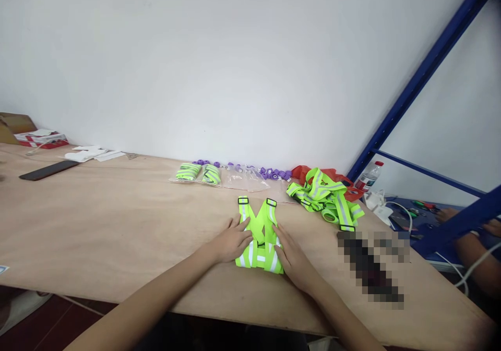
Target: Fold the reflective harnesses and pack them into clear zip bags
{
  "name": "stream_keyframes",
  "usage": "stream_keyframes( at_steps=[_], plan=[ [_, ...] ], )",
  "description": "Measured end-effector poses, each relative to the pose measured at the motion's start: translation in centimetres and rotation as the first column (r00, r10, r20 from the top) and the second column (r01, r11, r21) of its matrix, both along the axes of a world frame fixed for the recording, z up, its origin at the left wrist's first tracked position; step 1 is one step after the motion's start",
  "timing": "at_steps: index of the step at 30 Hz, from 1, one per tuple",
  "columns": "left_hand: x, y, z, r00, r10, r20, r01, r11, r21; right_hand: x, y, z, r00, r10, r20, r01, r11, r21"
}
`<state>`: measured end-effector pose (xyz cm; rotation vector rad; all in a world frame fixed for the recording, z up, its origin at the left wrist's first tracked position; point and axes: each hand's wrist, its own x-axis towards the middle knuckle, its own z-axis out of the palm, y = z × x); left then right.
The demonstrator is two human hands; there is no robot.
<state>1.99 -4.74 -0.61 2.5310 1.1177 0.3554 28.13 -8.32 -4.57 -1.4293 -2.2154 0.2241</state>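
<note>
A neon yellow-green reflective vest (258,231) made of straps lies flat on the wooden table in front of me. Its silver stripes face up, and two black buckles sit at the top of its shoulder straps. My left hand (234,240) rests on the left edge of the vest, fingers stretched over it. On the opposite edge lies my right hand (293,252), its fingers extended and touching the straps. Neither hand grips the fabric. Further back on the right is a loose heap of similar reflective straps (323,194).
Along the wall lie two bagged folded vests (188,171), clear plastic bags (248,179) and several purple pieces (276,174). A red bag (299,172) is behind the strap heap. A blue metal frame (415,90) and a bottle (370,176) stand right. Another person's arm (475,257) shows beyond.
</note>
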Motion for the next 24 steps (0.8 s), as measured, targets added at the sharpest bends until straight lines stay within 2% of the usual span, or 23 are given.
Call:
stream_keyframes(
  at_steps=[9, 16, 20, 24],
  plan=[
    [-0.4, 0.4, -0.7, 0.999, -0.025, 0.030, 0.024, 1.000, 0.014, -0.8, -0.2, 2.4, 0.998, 0.058, -0.029, -0.062, 0.987, -0.146],
    [-0.3, 0.6, -0.9, 1.000, -0.017, -0.021, 0.017, 1.000, -0.012, -0.8, -0.2, 4.0, 0.994, 0.106, 0.012, -0.097, 0.945, -0.313],
    [-0.3, 0.8, -0.7, 0.997, -0.031, -0.067, 0.028, 0.999, -0.043, -0.8, -0.1, 4.2, 0.988, 0.147, 0.048, -0.124, 0.937, -0.328],
    [-0.2, 0.7, -0.5, 0.998, -0.026, -0.065, 0.023, 0.999, -0.038, -0.8, -0.1, 4.0, 0.989, 0.141, 0.053, -0.122, 0.954, -0.273]
  ],
)
